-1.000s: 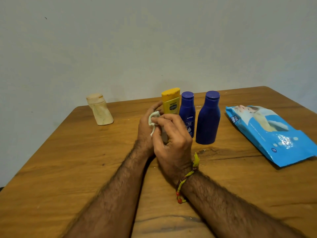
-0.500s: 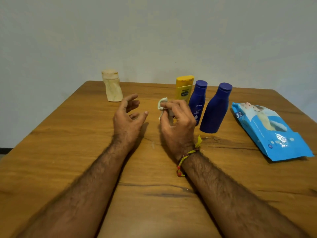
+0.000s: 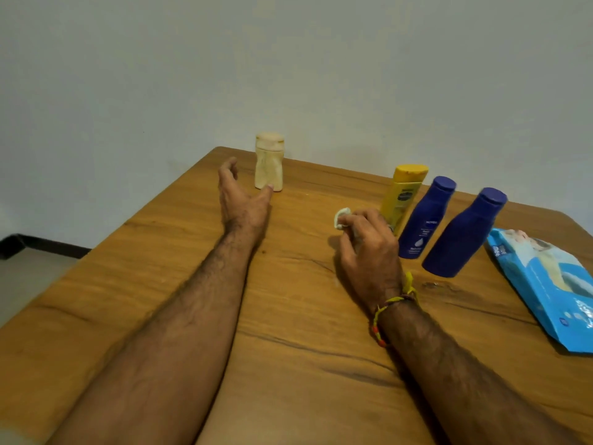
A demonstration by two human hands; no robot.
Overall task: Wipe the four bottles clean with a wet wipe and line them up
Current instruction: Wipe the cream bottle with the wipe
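A cream bottle [image 3: 269,162] stands alone near the table's far left corner. My left hand [image 3: 243,195] is spread open just in front of it, thumb tip at its base, fingers to its left. Three bottles stand in a row at the right: a yellow bottle [image 3: 403,194], a small blue bottle [image 3: 425,220] and a larger blue bottle [image 3: 465,234]. My right hand [image 3: 369,248] rests on the table beside the yellow bottle and pinches a crumpled white wet wipe [image 3: 341,216].
A blue pack of wet wipes [image 3: 545,284] lies flat at the right edge of the wooden table [image 3: 288,316]. A pale wall rises right behind the table. Floor shows past the table's left edge.
My left hand let go of the wipe and reached forward left to the cream bottle. The right hand kept the wipe and stayed by the yellow bottle. The view turned left.
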